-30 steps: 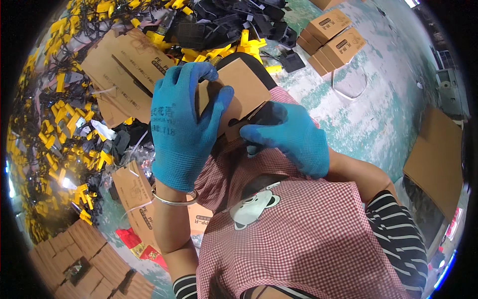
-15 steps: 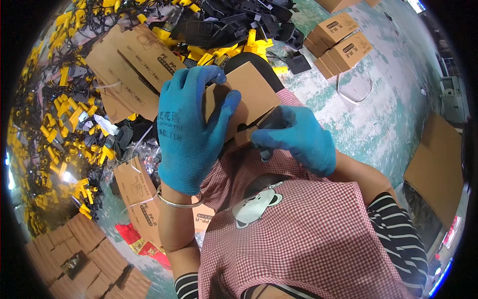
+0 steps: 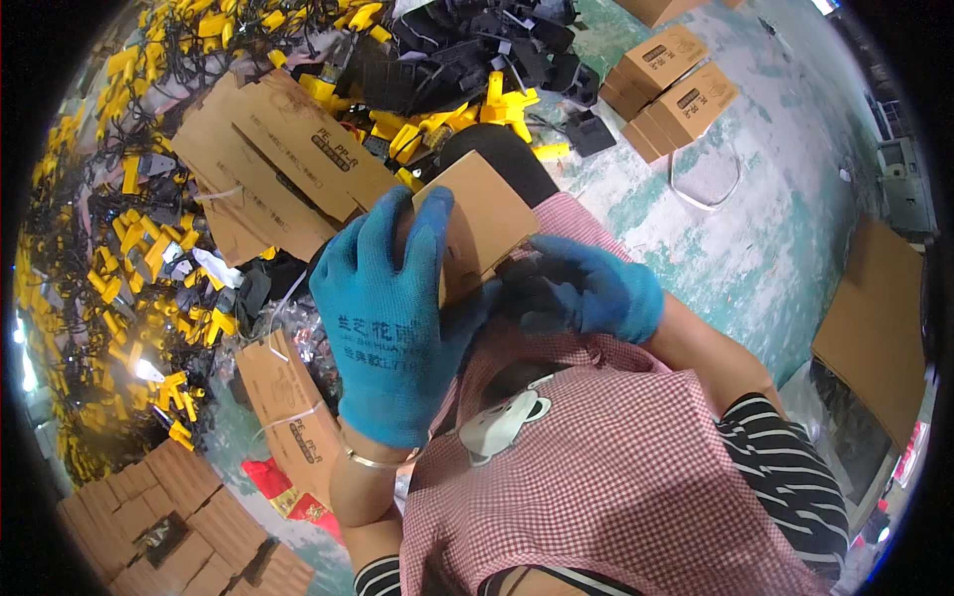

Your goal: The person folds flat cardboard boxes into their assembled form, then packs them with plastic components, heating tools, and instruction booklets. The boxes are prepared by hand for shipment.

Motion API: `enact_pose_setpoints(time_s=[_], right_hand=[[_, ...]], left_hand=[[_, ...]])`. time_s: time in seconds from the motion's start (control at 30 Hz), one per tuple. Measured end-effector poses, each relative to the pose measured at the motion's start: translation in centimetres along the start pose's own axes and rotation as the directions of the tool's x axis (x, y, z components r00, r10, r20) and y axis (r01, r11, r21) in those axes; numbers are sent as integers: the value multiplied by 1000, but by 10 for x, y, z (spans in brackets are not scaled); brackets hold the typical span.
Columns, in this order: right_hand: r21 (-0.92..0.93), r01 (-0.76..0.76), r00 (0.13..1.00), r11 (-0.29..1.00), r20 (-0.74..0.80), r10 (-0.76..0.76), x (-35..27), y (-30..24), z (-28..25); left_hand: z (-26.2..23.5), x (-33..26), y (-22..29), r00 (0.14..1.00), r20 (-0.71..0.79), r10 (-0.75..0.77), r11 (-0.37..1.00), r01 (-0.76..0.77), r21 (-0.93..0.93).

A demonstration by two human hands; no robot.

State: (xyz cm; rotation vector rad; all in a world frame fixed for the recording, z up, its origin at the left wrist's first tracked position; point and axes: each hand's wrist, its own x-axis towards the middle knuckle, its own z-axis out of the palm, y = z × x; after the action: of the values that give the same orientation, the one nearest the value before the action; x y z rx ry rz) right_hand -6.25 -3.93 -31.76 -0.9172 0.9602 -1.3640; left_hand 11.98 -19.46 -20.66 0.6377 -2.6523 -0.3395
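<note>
A small brown cardboard box (image 3: 489, 211) is held tilted above my lap, in front of the checked apron (image 3: 606, 447). My left hand (image 3: 393, 318), in a blue knit glove, is closed round the box's left side, its fingers along the upper left edge and the thumb low, near the bottom edge. At the box's lower right corner is my right hand (image 3: 591, 288), also gloved in blue, with curled fingers against the edge there. Those right fingertips are in shadow and partly hidden, so their exact grip on the flap is unclear.
Flattened cartons (image 3: 283, 164) lie at the left, beside a big heap of yellow and black parts (image 3: 134, 233). Black plastic pieces (image 3: 477, 55) are piled ahead. Small boxes (image 3: 686, 99) stand on the floor at far right; stacked cartons (image 3: 159, 507) fill the near left.
The box has turned, and its opening and flap no longer show. My left hand has moved lower, with its thumb now under the box; my right fingers have drawn in against the lower edge.
</note>
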Motion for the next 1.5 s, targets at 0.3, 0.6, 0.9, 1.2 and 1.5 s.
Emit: enact_pose_setpoints(time_s=[0.3, 0.6, 0.9, 1.2, 1.5], right_hand=[[94, -125, 990, 988, -56, 130, 34, -36, -46], [-280, 483, 270, 830, -854, -445, 14, -89, -221], [-149, 171, 98, 974, -981, -168, -57, 22, -486], [-453, -696, 139, 557, -846, -515, -28, -19, -559], [-782, -620, 785, -72, -617, -58, 259, -29, -627]], left_hand=[[30, 1, 70, 836, -37, 547, 777, -491, 395], [47, 25, -21, 863, 0, 506, 816, -478, 326], [74, -8, -140, 992, 86, -89, 957, 61, 284], [48, -21, -144, 870, 38, -492, 811, 442, 382], [35, -52, -152, 927, -48, -373, 821, 354, 447]])
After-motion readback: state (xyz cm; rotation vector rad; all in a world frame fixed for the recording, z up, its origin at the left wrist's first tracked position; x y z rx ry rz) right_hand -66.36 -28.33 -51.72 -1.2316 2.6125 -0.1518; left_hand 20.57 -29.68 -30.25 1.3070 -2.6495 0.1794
